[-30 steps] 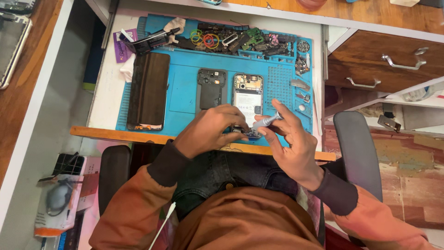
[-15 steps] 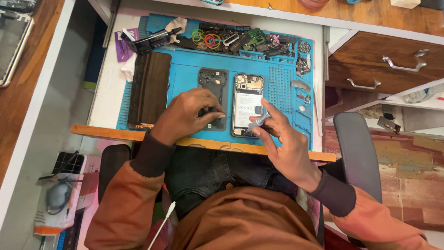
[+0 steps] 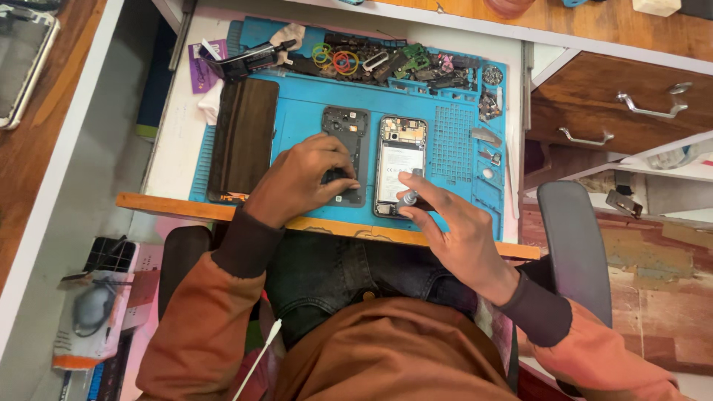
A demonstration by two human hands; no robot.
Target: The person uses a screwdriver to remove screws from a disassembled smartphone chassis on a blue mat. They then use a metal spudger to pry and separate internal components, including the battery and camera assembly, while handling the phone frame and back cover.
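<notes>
- The left hand [image 3: 301,178] lay curled over the lower part of a dark back cover [image 3: 345,141], fingers pressing on it; it rested on the cover rather than clasping it.
- The right hand [image 3: 457,226] was closed on a small screwdriver [image 3: 407,197], pinched between thumb and fingertips, its tip down on the lower part of the opened phone [image 3: 401,160].
- The phone lay face down with its pale battery showing, just beside the cover and to its right, both on the blue mat [image 3: 297,100].
- A dark screen panel [image 3: 243,137] lay flat on the left part of the mat, apart from the cover.
- Along the mat's far edge sat coloured rubber bands [image 3: 336,59], small circuit boards [image 3: 412,63] and a black tool [image 3: 245,59].
- Small metal bits [image 3: 486,137] lay in the compartments on the mat's right side.
- The mat sat on a white desk [image 3: 174,134] with a wooden front edge, above the person's lap.
- A wooden drawer [image 3: 616,104] with metal handles stood to the right, well apart from the hands.
- A chair armrest [image 3: 575,245] showed just beyond the right forearm.
- Both sleeves were orange with dark cuffs.
</notes>
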